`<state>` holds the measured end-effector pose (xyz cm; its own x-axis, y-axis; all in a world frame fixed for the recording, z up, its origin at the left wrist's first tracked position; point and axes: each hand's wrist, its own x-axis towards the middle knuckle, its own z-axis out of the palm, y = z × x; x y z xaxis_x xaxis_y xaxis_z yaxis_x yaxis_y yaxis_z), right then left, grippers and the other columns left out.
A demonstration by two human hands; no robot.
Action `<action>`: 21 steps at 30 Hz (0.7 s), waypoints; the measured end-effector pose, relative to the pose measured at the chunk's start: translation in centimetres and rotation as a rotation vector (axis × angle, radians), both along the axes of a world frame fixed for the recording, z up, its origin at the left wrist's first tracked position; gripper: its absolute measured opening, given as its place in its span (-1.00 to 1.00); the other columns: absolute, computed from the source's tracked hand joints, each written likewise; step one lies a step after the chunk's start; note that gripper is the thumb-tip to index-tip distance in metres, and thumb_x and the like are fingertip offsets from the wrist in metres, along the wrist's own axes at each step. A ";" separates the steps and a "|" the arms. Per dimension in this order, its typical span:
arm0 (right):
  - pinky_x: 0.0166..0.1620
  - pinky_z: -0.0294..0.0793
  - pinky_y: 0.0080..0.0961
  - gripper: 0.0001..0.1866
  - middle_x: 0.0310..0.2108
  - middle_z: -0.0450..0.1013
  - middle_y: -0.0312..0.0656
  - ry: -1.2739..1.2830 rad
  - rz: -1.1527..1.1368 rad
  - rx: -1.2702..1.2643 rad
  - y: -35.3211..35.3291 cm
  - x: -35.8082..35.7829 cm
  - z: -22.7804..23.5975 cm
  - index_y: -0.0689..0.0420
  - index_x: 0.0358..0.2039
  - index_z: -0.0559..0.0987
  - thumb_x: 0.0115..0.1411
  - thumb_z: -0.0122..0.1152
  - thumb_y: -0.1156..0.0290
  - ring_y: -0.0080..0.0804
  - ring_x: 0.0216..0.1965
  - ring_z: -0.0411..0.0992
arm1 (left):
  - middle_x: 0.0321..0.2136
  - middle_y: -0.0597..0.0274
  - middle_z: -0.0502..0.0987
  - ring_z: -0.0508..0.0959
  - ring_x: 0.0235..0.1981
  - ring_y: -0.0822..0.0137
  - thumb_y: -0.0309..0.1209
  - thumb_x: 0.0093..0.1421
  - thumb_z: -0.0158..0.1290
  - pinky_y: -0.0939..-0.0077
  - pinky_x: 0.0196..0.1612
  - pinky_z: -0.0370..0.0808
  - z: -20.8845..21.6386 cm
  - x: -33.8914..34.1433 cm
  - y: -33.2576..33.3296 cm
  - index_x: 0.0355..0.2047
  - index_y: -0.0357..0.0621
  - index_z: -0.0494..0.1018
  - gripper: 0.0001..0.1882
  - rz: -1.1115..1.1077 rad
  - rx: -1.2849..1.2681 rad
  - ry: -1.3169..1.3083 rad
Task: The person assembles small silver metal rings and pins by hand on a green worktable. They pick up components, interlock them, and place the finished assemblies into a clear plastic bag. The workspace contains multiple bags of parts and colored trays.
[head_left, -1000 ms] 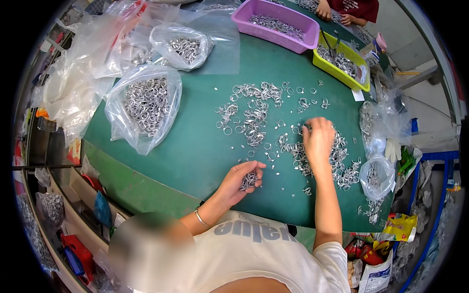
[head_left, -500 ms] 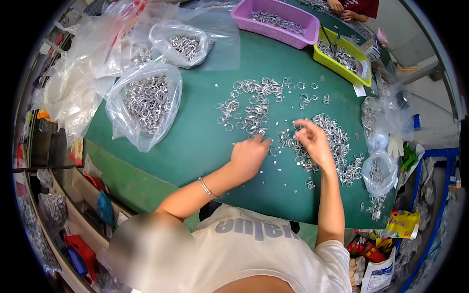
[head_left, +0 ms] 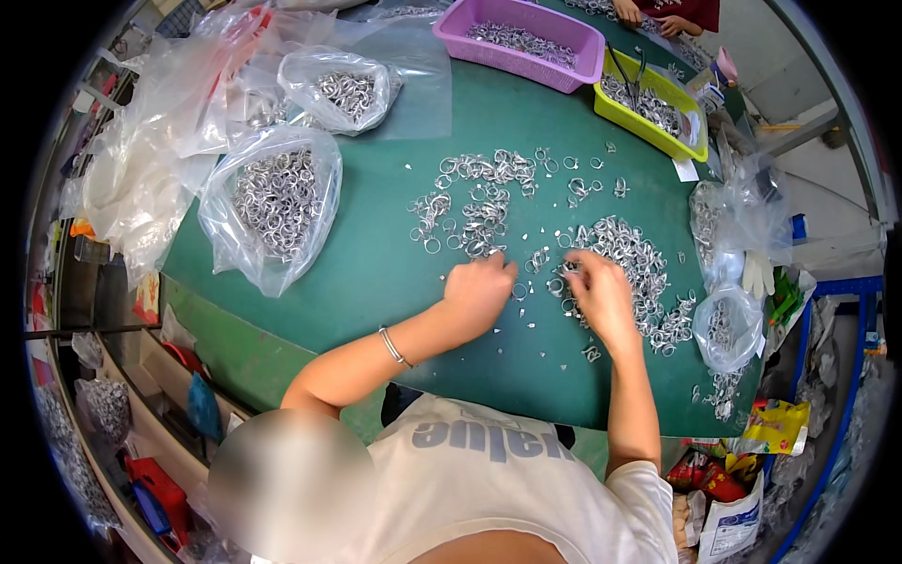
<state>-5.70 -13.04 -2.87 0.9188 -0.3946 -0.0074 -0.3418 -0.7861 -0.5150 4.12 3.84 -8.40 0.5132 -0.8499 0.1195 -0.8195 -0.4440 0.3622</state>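
Note:
Silver metal rings lie in a large heap (head_left: 634, 258) on the right of the green table, with a smaller group (head_left: 484, 218) left of it. My right hand (head_left: 604, 299) is over the left edge of the heap, its thumb and fingers bent together on a ring there. At the lower end of the smaller group rests my left hand (head_left: 477, 296), its fingers curled in and fingertips pointing away from me. Whatever those fingers hold is hidden. A loose ring (head_left: 519, 292) and tiny pale bits lie between the hands.
Clear plastic bags of rings (head_left: 315, 202) stand at the left. A purple basket (head_left: 521, 70) and a yellow-green basket (head_left: 648, 139) holding pliers line the far edge. Another bag (head_left: 728, 329) lies at the right edge. Across the table, a co-worker's hands (head_left: 672, 23) are visible.
My right hand has come down and nearer to me, and its spread thumb and fingers have closed in at the rings. A few rings now lie nearer the gap between the hands. My left hand has barely moved.

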 end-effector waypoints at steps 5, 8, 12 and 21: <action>-0.20 0.42 -0.22 -0.66 -0.40 0.49 0.04 0.048 0.214 -0.226 1.7 2.3 -2.4 0.29 -0.22 0.47 -0.06 0.26 0.50 -0.01 -0.37 0.47 | -0.48 0.13 0.45 0.56 -0.49 0.12 -0.50 -0.05 0.05 0.30 -0.50 0.50 0.8 0.7 -1.1 -0.42 -0.19 0.42 -0.87 -0.164 0.186 -0.090; -0.16 0.40 -0.20 -0.78 -0.44 0.48 0.01 0.055 0.236 -0.312 1.6 2.7 -3.0 0.25 -0.37 0.45 -0.05 0.24 0.53 -0.03 -0.39 0.48 | -0.48 0.14 0.45 0.56 -0.48 0.14 -0.49 -0.07 0.06 0.32 -0.51 0.50 0.8 0.8 -0.7 -0.41 -0.18 0.43 -0.84 -0.112 0.032 0.005; -0.27 0.41 -0.25 -0.75 -0.49 0.47 -0.05 -0.018 0.214 -0.136 0.7 2.0 -3.5 0.22 -0.32 0.47 -0.07 0.26 0.56 -0.09 -0.43 0.47 | -0.49 0.15 0.44 0.56 -0.48 0.16 -0.50 -0.08 0.05 0.34 -0.51 0.50 0.9 0.5 0.1 -0.39 -0.18 0.44 -0.82 -0.018 -0.131 0.086; -0.51 0.19 -0.78 -0.77 -0.55 0.32 -0.51 -0.115 -0.037 0.963 -1.0 0.9 -2.7 0.22 -0.22 0.48 0.07 0.22 0.60 -0.80 -0.55 0.22 | -0.48 0.13 0.45 0.57 -0.49 0.18 -0.51 -0.05 0.02 0.35 -0.52 0.50 0.1 0.6 -1.7 -0.37 -0.21 0.47 -0.82 -0.147 0.115 -0.055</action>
<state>-4.85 -14.04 -5.55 0.9212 -0.2954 -0.2533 -0.2651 -0.0001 -0.9642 4.72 2.18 -8.32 0.3783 -0.9247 0.0419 -0.8957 -0.3543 0.2687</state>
